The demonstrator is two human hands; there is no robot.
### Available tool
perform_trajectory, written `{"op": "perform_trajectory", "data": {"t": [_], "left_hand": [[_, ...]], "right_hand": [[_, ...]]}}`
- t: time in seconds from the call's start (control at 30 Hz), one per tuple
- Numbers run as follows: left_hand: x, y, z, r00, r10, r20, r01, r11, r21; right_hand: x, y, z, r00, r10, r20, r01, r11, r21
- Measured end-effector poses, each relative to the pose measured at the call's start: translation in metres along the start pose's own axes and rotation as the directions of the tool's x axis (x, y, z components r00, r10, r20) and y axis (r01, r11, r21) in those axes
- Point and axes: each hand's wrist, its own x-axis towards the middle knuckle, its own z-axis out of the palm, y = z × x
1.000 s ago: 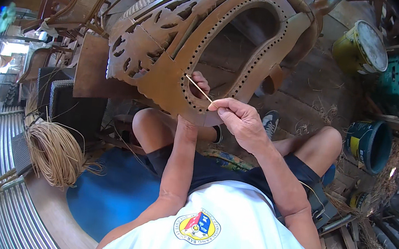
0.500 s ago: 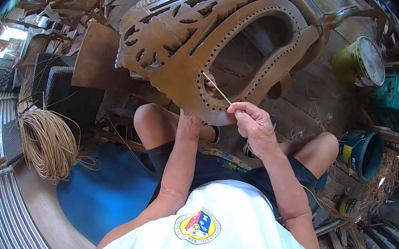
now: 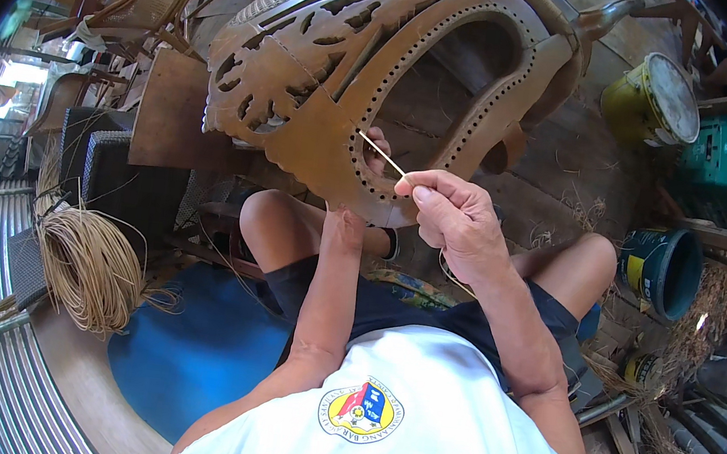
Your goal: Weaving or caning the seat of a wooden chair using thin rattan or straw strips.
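Observation:
A carved brown wooden chair frame (image 3: 302,135) is tilted in front of me, with a row of small holes around its curved opening. My right hand (image 3: 458,220) pinches a thin cane strand (image 3: 382,154) between thumb and fingertips. The strand slants up leftward to the holes at the opening's left rim, and a loose length hangs below the hand. My left hand (image 3: 377,150) reaches under the frame. Its curled fingers show through the opening beside the rim; whatever they hold is hidden by the wood.
A coil of cane (image 3: 90,268) hangs at left by a dark woven seat (image 3: 111,162). A blue sheet (image 3: 197,351) lies below it. On the right are a yellow bucket (image 3: 652,98), a green crate (image 3: 716,160), a dark teal bucket (image 3: 663,275) and cane scraps (image 3: 679,371).
My right hand has shifted slightly left with the strand. The chair frame sits a little further left in view. More of the left fingers shows through the opening.

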Motion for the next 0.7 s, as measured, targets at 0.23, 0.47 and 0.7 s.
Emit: {"op": "perform_trajectory", "data": {"t": [0.23,0.47,0.7], "left_hand": [[0.002,-0.006,-0.003,0.995,0.096,-0.012,-0.095,0.995,0.005],[0.006,-0.003,-0.006,0.999,0.033,0.019,-0.033,0.999,0.025],[0.001,0.015,-0.021,0.998,-0.048,-0.047,0.048,0.999,-0.006]], "right_hand": [[0.016,-0.012,-0.01,0.999,0.016,0.043,-0.029,0.943,0.332],[-0.006,0.022,-0.035,0.973,0.202,-0.111,-0.167,0.949,0.267],[-0.013,0.061,-0.051,0.994,0.113,-0.008,-0.108,0.966,0.236]]}}
